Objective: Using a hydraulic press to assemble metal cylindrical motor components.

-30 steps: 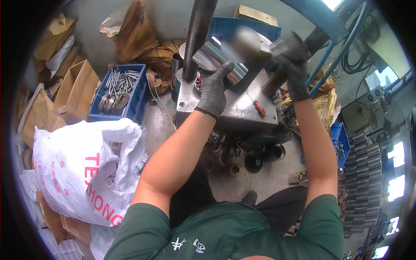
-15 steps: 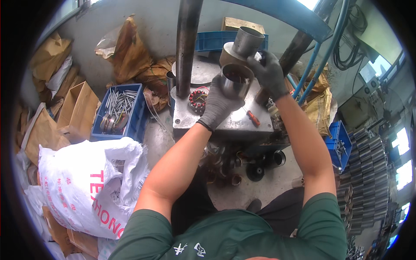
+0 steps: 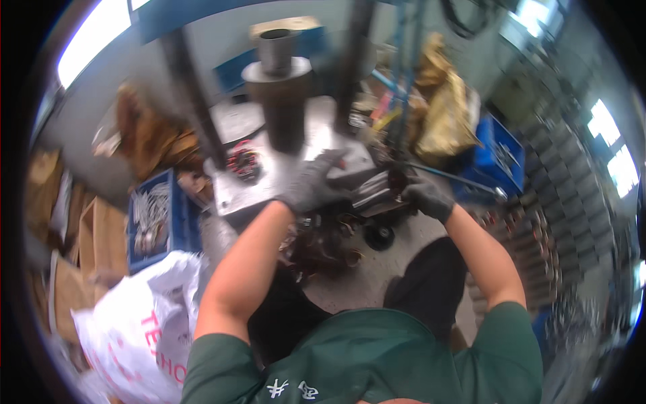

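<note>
the metal table point(image 3: 232, 195), upper centre, is partly covered by the left hand point(image 3: 311, 185); the white sack point(image 3: 131, 320), lower left, is blurred toward the dark rim. the left fingers are loosely spread, and whether the metal cylinder point(image 3: 377, 194) is touched by them cannot be told. right of centre, in front of the table, that cylinder is gripped at its open end by the curled right hand point(image 3: 431, 200), some fingertips hidden. the screwdriver point(image 3: 342, 163) is mostly hidden, only a red patch being seen. since half a second ago, the cylinder has been brought down from above the table; the wound ring point(image 3: 243, 161) has been left lying there.
</note>
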{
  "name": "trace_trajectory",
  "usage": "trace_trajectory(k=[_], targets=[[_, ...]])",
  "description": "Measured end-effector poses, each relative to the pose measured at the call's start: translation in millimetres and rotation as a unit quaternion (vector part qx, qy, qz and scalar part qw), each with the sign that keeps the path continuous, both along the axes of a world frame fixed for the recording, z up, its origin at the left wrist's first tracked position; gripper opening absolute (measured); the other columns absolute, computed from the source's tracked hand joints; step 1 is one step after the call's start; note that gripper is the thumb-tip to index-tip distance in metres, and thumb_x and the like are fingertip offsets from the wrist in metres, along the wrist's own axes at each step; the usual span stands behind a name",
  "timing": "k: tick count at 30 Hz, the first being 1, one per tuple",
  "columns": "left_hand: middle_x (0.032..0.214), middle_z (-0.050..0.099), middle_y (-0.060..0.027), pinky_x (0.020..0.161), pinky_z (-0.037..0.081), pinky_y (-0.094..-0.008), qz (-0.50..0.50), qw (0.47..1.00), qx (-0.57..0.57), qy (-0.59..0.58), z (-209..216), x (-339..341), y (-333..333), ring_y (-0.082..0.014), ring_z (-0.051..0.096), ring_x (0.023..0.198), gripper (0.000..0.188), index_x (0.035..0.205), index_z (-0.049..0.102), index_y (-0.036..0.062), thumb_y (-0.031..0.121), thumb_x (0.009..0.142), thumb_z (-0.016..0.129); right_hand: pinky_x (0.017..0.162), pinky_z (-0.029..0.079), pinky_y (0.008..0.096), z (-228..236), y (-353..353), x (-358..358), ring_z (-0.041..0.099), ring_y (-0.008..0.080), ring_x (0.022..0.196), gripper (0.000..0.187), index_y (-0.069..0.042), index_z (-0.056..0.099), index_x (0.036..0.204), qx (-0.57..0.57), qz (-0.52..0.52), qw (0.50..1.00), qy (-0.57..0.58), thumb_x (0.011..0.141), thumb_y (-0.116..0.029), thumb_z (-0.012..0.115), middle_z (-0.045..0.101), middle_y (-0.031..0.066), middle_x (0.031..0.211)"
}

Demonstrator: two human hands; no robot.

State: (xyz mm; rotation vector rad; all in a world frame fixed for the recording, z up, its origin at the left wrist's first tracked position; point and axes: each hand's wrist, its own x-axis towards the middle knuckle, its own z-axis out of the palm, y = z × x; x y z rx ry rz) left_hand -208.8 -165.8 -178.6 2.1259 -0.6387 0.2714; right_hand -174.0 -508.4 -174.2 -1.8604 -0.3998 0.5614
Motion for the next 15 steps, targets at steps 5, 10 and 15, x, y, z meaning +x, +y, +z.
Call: trace_trajectory(k=[5, 10, 15], targets=[[0.123, 0.065, -0.0163, 0.102, 0.05, -0.0389, 0.138, 0.99, -0.007, -0.01, -54.2, 40.0, 26.1, -0.03, 0.064, 0.113, 0.04, 0.126, 0.065, 0.0015, 0.011, 0.088, 0.072, 0.052, 0.049, 0.0332, -83.9, -130.1, -12.9, 0.064, 0.0154, 0.063, 0.032, -0.006, 0.071, 0.11, -0.166, -0.131, 0.976, 0.055, 0.078, -0.011, 0.066, 0.069, 0.0085, 0.077], [0.122, 0.063, -0.0153, 0.101, 0.05, -0.0365, 0.174, 0.983, 0.041, -0.033, -89.7, 61.2, 49.3, -0.0243, 0.062, 0.115, 0.04, 0.134, 0.058, -0.0007, 0.01, 0.097, 0.068, 0.056, 0.052, 0.0362, -194.3, -239.2, -82.3, 0.066, 0.0182, 0.064, 0.022, -0.005, 0.072, 0.102, -0.351, -0.119, 0.881, -0.293, 0.087, -0.019, 0.064, 0.069, 0.0093, 0.076], [0.122, 0.066, -0.0161, 0.096, 0.054, -0.0362, 0.21, 0.975, 0.062, 0.033, -99.0, 67.6, 49.3, -0.0239, 0.066, 0.11, 0.039, 0.135, 0.059, 0.0003, 0.018, 0.101, 0.066, 0.041, 0.043, 0.0301, -250.9, -270.6, -188.9, 0.055, 0.0142, 0.05, 0.02, -0.009, 0.066, 0.08, 0.108, -0.643, 0.713, 0.258, 0.093, -0.023, 0.061, 0.063, 0.0062, 0.069]])
